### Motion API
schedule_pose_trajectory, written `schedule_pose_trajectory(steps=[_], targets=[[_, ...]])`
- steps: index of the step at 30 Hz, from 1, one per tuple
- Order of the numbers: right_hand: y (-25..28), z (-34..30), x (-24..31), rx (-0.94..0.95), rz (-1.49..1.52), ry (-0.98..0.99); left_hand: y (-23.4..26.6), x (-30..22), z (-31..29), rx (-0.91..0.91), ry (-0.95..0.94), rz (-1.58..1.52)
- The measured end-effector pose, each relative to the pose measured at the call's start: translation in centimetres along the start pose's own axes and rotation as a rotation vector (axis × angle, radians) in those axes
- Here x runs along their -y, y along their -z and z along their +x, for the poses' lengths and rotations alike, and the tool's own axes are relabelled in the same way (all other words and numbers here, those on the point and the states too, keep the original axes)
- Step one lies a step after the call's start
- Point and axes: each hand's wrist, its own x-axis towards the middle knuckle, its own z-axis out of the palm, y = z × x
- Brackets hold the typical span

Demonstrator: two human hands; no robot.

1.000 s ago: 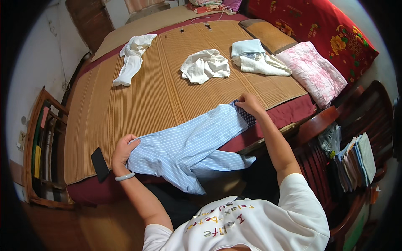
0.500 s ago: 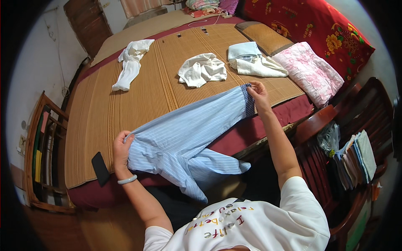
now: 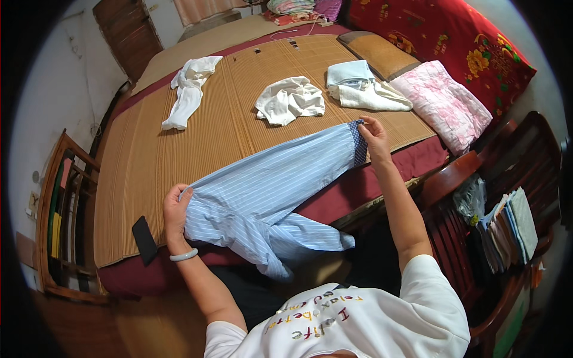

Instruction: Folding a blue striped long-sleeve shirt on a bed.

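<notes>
Between my hands a light-blue garment with white stripes is stretched across the near edge of the bed. My left hand pinches its left end. On the right, my right hand grips the upper corner of the dark-blue dotted band that edges the garment. The lower part hangs in folds over the bed's edge toward my lap, one narrower piece pointing right. Whether it is a shirt or trousers I cannot tell.
On the bed mat lie a white garment, a crumpled off-white cloth, folded cloths, a pink-white folded quilt and a dark phone-like slab. A wooden chair at right bears folded clothes.
My right hand has shifted slightly to the right, drawing the garment straighter. The hanging folds have risen a little. My left hand keeps its hold.
</notes>
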Motion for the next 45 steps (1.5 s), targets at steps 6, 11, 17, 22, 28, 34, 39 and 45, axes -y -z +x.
schedule_pose_trajectory(steps=[6,11,17,22,28,34,39,45], targets=[[-0.4,-0.4,0.6,0.006,0.042,0.01,-0.8,0.0,0.3,-0.036,0.008,0.079],[-1.9,-0.8,1.6,0.021,0.041,0.004,-0.5,0.9,0.2,-0.065,0.102,0.644],[-7.1,-4.4,5.4,0.17,-0.166,0.284,-5.8,-2.1,-0.1,-0.261,-0.282,1.024],[-10.6,-8.4,7.9,0.28,-0.526,0.552,-15.2,-6.7,-1.1,-0.043,-0.592,0.535],[-12.2,-10.7,7.6,0.471,-0.552,0.697,-20.5,-7.0,-3.0,0.075,-0.645,0.278],[-11.9,-11.4,8.0,0.548,-0.41,0.37,-20.7,-6.0,-3.3,0.081,-0.548,0.162],[-11.3,-11.3,8.0,0.593,-0.273,0.169,-20.9,-5.8,-3.1,0.093,-0.583,0.181],[-10.9,-11.0,7.7,0.615,-0.058,-0.114,-20.6,-6.2,-3.1,0.138,-0.579,0.18]])
